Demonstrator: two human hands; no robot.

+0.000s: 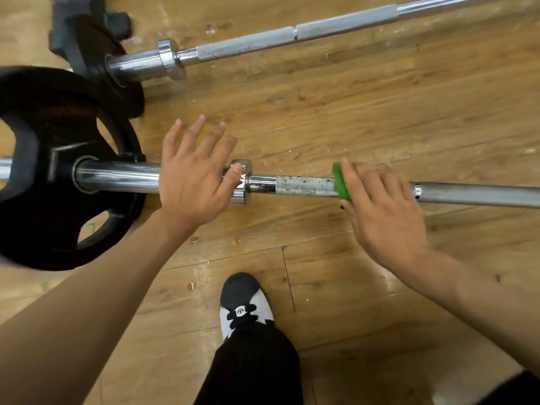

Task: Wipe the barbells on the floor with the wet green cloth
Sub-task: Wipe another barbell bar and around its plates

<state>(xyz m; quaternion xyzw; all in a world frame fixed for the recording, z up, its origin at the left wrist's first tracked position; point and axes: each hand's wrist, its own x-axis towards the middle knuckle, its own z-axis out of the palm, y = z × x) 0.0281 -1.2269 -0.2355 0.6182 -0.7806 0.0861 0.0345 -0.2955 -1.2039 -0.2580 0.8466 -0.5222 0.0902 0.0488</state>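
While our shoe (245, 305) sits on the wood floor (380, 112), our left hand (190, 185) is over the near barbell (306, 186) sleeve, fingers spread. Our right hand (382, 211) presses the green cloth (342, 181) onto its shaft, fingers roughly straight. The second barbell (321, 29) lies beyond.

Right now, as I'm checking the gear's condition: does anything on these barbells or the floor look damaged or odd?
Yes. The knurled grip of the near barbell, just left of the green cloth, is mottled with dark specks, unlike the even grey grip of the far barbell. A few small amber spots dot the floor.
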